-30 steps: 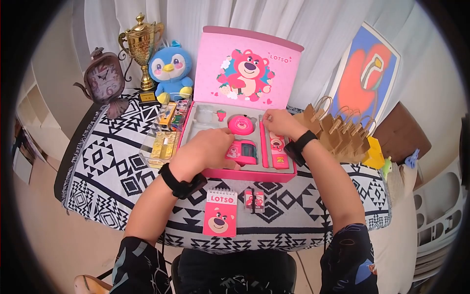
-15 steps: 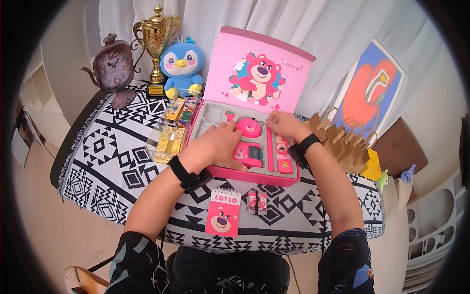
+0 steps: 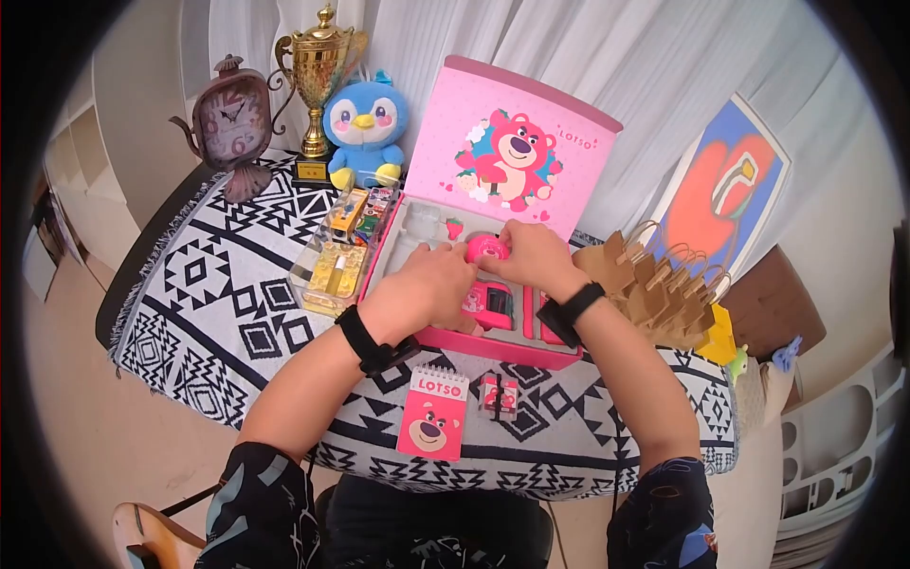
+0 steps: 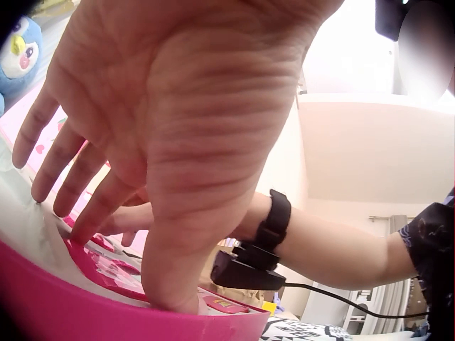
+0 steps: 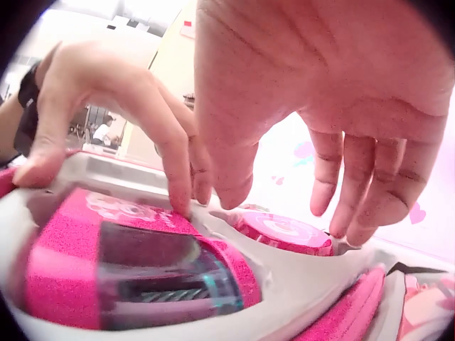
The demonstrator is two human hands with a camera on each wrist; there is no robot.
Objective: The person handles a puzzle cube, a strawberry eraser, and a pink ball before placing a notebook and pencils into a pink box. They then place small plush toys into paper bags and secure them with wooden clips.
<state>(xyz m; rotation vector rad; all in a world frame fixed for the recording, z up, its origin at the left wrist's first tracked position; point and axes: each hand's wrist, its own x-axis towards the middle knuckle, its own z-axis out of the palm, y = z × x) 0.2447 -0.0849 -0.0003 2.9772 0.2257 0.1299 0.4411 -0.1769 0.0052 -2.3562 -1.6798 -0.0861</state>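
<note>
A pink gift box stands with its bear-printed lid raised and a grey moulded tray inside. My right hand reaches over a round pink case, its thumb tip at one side and its fingertips at the other. The case sits low in its hollow. My left hand spreads over the tray, fingers extended, thumb down by the front wall. Beside it is a pink pencil sharpener with a dark clear window showing its spiral cutter. Long pink pieces lie in the tray's right side, partly behind my right wrist.
In front of the box lie a spiral notepad and a small pink pack. Left stand a clear organiser, blue plush, trophy and clock. Brown paper bags and a picture are right.
My right hand has moved left from the long pink pieces to the round case. The left hand stays over the tray. The head view has shifted slightly.
</note>
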